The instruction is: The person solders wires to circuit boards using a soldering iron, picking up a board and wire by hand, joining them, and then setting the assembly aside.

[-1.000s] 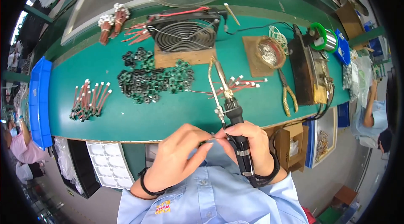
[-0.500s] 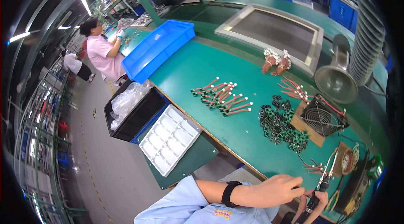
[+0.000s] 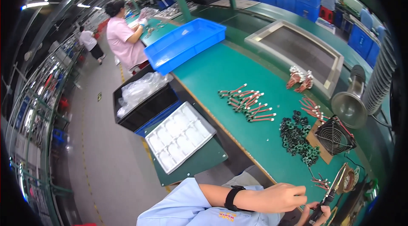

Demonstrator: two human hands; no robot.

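My right hand (image 3: 324,215) is wrapped round the black handle of a soldering iron (image 3: 326,200), whose thin metal end points up and away. Close beside it, my left hand (image 3: 285,198) is closed with curled fingers; whatever they may pinch is hidden. Just beyond the hands lie a few red-brown wire leads (image 3: 321,181). Further off is a heap of small black and green parts (image 3: 297,134). To its left, several wired parts with white connectors (image 3: 250,105) are laid out in rows on the green bench (image 3: 204,73).
A black fan (image 3: 335,137) stands on cardboard, near a metal extraction funnel (image 3: 349,109). Behind are bundled leads (image 3: 299,79) and a framed screen (image 3: 297,47). Leftward are a blue bin (image 3: 187,43), a white compartment tray (image 3: 180,137), a black crate (image 3: 148,107) and a seated person (image 3: 123,35).
The whole view has swung left, so the bench and its things sit further right in the picture. Both hands stay close together, the right one still holding the soldering iron.
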